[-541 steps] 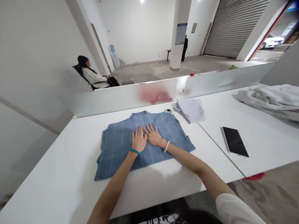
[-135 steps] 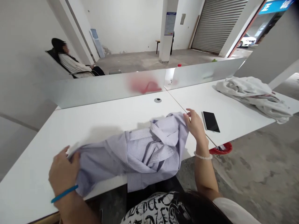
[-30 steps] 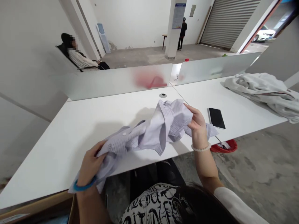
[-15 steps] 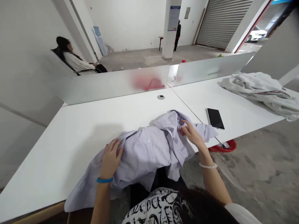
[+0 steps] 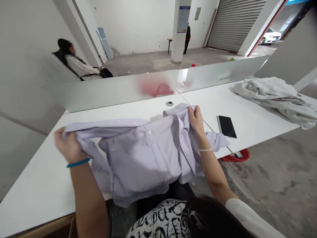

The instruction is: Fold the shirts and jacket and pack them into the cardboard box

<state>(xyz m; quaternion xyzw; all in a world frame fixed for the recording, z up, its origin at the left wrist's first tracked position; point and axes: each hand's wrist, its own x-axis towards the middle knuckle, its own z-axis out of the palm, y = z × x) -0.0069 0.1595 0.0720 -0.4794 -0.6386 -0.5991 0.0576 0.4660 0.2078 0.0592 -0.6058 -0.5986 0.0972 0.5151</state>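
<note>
Pale purple stripes cover the shirt [image 5: 141,162], which lies bunched on the near side of the white table [image 5: 34,185], with its bottom hanging over the near edge. The left hand [image 5: 70,143] is closed on a strip of cloth, far out to the left, and seems to be up off the table. The right hand [image 5: 196,120] is closed too, pinching a fold at the far right of the shirt. Both hands are wide apart, which is likely why a long band of cloth runs straight out from the left one. Holding the far side may also stop the shirt from slipping down.

A loose end of it pokes out to the right, just beside the tablet [image 5: 227,126]; I can't tell if they touch. Farther right sits a grey cloth pile [image 5: 277,97]. The table hides part of the red bin [image 5: 245,156] below.

The left fingers are blurry, and folds hide which part of the shirt each hand has. Behind the cloudy screen [image 5: 111,92], a red shape [image 5: 152,86] is too fuzzy to name. At the near left, a brown box [image 5: 49,228] is cut off
</note>
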